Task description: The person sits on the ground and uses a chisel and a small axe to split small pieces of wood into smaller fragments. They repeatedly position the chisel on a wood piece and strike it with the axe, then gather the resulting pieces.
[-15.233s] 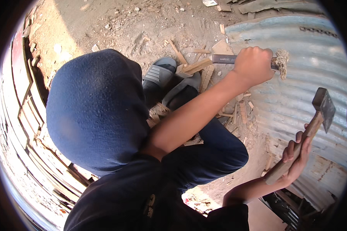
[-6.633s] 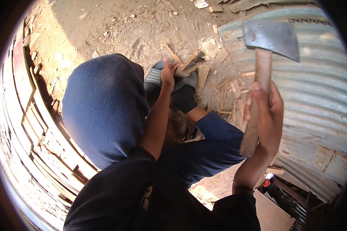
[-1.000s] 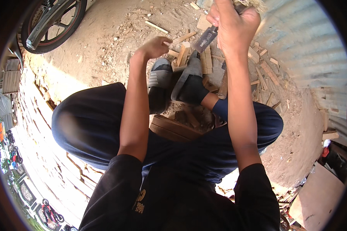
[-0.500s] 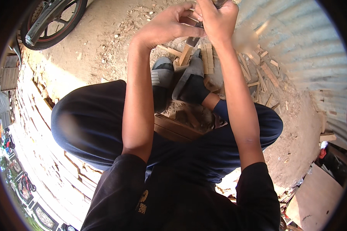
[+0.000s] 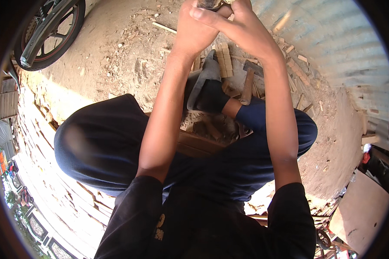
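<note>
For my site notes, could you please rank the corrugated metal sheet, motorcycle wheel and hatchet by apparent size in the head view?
1. Corrugated metal sheet
2. Motorcycle wheel, partly out of frame
3. Hatchet, clearly smallest

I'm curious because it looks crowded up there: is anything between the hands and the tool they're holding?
Nothing visible: the left hand and right hand overlap at the dark tool by the picture's top edge. How each grips is hidden, and the frame crops the tool.

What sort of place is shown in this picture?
Probably an informal outdoor work yard: wood pieces are scattered over bare dirt ground, with a wooden-handled tool among them.
</note>
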### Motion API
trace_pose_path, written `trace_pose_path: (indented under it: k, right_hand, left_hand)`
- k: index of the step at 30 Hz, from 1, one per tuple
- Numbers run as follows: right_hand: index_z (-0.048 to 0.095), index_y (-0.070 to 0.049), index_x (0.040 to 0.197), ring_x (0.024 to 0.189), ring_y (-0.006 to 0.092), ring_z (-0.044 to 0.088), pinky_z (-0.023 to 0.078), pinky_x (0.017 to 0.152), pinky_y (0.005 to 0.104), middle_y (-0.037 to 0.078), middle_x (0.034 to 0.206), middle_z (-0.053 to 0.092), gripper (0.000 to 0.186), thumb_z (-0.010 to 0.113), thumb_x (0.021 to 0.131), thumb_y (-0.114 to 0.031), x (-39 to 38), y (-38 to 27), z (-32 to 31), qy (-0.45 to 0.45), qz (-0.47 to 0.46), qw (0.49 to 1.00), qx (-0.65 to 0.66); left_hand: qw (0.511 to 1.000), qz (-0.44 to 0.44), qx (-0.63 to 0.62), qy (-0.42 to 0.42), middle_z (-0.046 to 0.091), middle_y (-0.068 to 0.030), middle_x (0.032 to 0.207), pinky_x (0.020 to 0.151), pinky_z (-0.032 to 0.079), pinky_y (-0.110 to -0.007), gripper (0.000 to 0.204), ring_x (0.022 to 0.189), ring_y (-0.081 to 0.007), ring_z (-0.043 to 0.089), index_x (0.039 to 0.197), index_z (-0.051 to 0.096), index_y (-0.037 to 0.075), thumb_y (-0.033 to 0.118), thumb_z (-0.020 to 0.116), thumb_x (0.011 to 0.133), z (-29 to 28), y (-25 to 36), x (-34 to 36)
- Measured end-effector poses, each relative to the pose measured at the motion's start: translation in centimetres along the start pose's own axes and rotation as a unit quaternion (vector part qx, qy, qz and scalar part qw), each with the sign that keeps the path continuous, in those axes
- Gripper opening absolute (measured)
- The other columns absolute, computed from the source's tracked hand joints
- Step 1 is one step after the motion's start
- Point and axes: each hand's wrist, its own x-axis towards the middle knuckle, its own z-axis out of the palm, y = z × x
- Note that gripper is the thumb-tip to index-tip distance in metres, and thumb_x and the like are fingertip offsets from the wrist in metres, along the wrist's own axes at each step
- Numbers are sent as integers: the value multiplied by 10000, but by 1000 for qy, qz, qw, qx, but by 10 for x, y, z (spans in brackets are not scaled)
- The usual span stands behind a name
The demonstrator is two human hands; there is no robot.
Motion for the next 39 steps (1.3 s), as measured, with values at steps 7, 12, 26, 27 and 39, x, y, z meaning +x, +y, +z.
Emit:
trace_pose_path:
  k: [7, 12, 26, 27, 39]
  right_hand:
    - [259, 53, 1407, 1249, 346, 435, 402, 985, 495, 260, 1401, 358, 983, 660, 762, -572, -129, 137, -36, -65, 535, 842, -28]
    - [474, 57, 1178, 916, 281, 630, 560, 741, 416, 169, 1011, 602, 533, 664, 847, -315, -214, 188, 4, 27, 716, 607, 342]
    - [453, -67, 828, 509, 138, 469, 466, 497, 287, 15, 600, 470, 157, 539, 929, -152, -215, 213, -3, 88, 665, 581, 461]
    - [447, -73, 822, 501, 133, 459, 461, 489, 286, 6, 581, 453, 164, 530, 936, -157, -212, 205, -2, 81, 671, 591, 439]
    - [476, 1, 1078, 421, 87, 380, 347, 388, 237, 21, 624, 433, 430, 494, 948, -409, -36, -126, -116, 124, 311, 930, 152]
  left_hand:
    - [984, -29, -55, 169, 610, 11, 729, 607, 437, -256, 186, 671, -73, 545, 839, 621, 2, 181, 665, 857, 22, 8, 10]
    - [977, -143, -56, 146, 531, 14, 606, 486, 390, -250, 242, 515, -76, 493, 753, 592, 32, 231, 677, 860, 11, 5, 9]
    - [985, -126, -44, 108, 575, -42, 608, 468, 414, -261, 132, 512, -103, 536, 775, 609, 27, 138, 620, 845, 15, -7, 16]
    - [987, -109, -51, 108, 591, -52, 617, 486, 434, -266, 126, 539, -108, 562, 764, 617, 21, 125, 610, 834, 15, -6, 18]
    - [984, -71, -46, 158, 520, -125, 505, 496, 422, -311, 227, 472, -101, 471, 620, 550, -38, 116, 621, 770, 25, 3, 12]
